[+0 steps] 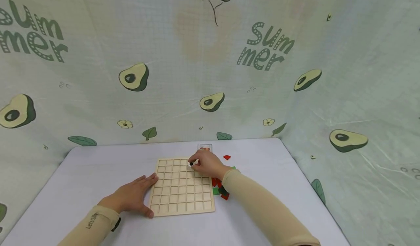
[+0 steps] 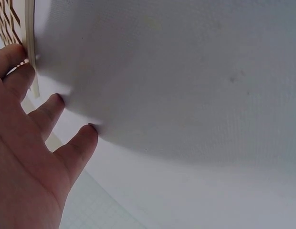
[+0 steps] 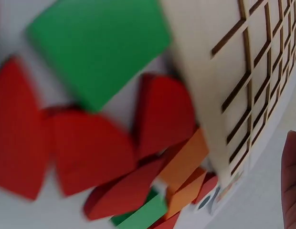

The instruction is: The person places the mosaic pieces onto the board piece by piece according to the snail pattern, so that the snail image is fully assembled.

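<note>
Apparently we are near the beginning: no block sits in any cell of the wooden board (image 1: 180,189) that we can see, though the right hand (image 1: 207,163) hides part of its upper right corner. That hand pinches a small white piece (image 1: 191,164) with a black round mark between thumb and forefinger, over the board's upper right part, just right of the frame's middle and below its centre. Whether the piece touches the grid we cannot tell. Our left hand (image 1: 132,194) lies well apart from the right, fingers spread, fingertips and thumb against the board's left edge.

What is left, we judge, is most of the work, for the loose blocks lie along the board's right side. The right wrist view shows a green block (image 3: 100,43) at upper left, a red block (image 3: 93,150) below it and an orange block (image 3: 185,160) by the board's edge. A printed card (image 1: 205,146) lies beyond the right hand.

As for direction, the white piece turns its black mark up towards us; it is too small and too covered to show a long axis. The board looks square, its near edge running almost level across the frame.
</note>
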The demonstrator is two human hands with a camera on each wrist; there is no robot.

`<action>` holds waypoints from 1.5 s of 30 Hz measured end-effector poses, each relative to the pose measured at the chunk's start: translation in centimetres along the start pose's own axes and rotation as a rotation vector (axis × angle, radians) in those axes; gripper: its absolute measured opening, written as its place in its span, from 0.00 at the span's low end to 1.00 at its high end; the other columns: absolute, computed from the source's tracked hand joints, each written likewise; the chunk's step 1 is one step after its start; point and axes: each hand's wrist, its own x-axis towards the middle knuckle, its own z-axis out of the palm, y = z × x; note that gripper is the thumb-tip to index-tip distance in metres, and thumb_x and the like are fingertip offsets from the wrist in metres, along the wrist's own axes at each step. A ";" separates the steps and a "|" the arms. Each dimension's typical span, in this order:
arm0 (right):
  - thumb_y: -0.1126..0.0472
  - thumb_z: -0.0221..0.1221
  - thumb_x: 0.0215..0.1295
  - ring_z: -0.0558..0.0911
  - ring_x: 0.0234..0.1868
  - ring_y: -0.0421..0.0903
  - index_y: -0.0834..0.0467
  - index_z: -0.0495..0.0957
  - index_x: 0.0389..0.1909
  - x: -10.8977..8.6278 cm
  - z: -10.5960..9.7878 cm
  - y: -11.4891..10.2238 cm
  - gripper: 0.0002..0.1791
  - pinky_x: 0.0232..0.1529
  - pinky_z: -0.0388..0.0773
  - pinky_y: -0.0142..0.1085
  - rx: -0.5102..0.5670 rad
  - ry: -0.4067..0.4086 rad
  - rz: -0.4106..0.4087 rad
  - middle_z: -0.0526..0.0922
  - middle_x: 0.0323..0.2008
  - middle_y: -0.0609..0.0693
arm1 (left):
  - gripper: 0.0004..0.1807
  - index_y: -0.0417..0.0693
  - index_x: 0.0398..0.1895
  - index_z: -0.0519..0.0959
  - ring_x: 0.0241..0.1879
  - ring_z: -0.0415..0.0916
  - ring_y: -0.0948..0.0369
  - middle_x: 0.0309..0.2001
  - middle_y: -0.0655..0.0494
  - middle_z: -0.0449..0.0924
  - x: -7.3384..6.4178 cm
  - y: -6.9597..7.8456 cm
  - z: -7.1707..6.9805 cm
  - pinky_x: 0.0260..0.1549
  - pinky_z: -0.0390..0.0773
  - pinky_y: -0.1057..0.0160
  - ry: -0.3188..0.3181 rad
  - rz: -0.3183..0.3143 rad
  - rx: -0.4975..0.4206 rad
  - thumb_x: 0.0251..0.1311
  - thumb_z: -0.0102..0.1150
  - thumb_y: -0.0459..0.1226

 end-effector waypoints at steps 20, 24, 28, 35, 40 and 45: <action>0.57 0.66 0.64 0.77 0.36 0.35 0.48 0.87 0.47 5.7 4.7 -4.3 0.11 0.40 0.76 0.28 -0.059 -0.048 0.059 0.80 0.36 0.39 | 0.69 0.43 0.74 0.65 0.70 0.57 0.38 0.75 0.49 0.59 0.3 -0.2 0.0 0.61 0.66 0.35 0.017 0.020 0.005 0.25 0.76 0.69; 0.57 0.66 0.64 0.77 0.36 0.35 0.47 0.87 0.47 5.7 4.9 -4.7 0.11 0.39 0.77 0.29 -0.095 -0.041 0.081 0.80 0.35 0.39 | 0.69 0.42 0.74 0.64 0.71 0.57 0.38 0.75 0.49 0.59 0.2 0.0 -0.1 0.62 0.65 0.36 0.012 0.023 0.006 0.25 0.76 0.68; 0.56 0.67 0.64 0.78 0.37 0.35 0.46 0.87 0.47 5.8 5.1 -4.9 0.11 0.41 0.78 0.31 -0.116 -0.034 0.080 0.80 0.36 0.39 | 0.69 0.42 0.74 0.64 0.71 0.56 0.39 0.75 0.49 0.58 0.1 0.1 -0.2 0.63 0.65 0.37 0.007 0.018 0.012 0.26 0.76 0.69; 0.55 0.66 0.64 0.77 0.36 0.35 0.45 0.87 0.48 6.0 5.6 -5.0 0.12 0.40 0.78 0.30 -0.160 -0.028 0.081 0.79 0.35 0.38 | 0.69 0.42 0.74 0.64 0.71 0.56 0.38 0.75 0.48 0.58 -0.1 0.3 -0.4 0.62 0.65 0.37 0.006 0.024 0.010 0.27 0.76 0.68; 0.54 0.66 0.64 0.77 0.35 0.35 0.44 0.87 0.48 6.2 6.3 -4.6 0.12 0.38 0.78 0.31 -0.186 -0.011 0.080 0.78 0.34 0.38 | 0.68 0.42 0.74 0.64 0.71 0.56 0.38 0.75 0.48 0.58 -0.2 0.1 -0.3 0.62 0.65 0.36 0.003 0.016 0.009 0.27 0.77 0.67; 0.55 0.64 0.64 0.78 0.37 0.35 0.45 0.87 0.50 5.9 6.1 -3.9 0.13 0.39 0.78 0.30 -0.150 -0.027 0.055 0.78 0.36 0.38 | 0.69 0.42 0.74 0.64 0.71 0.56 0.38 0.75 0.48 0.58 -0.3 0.0 -0.2 0.63 0.64 0.36 -0.006 -0.001 0.014 0.26 0.76 0.68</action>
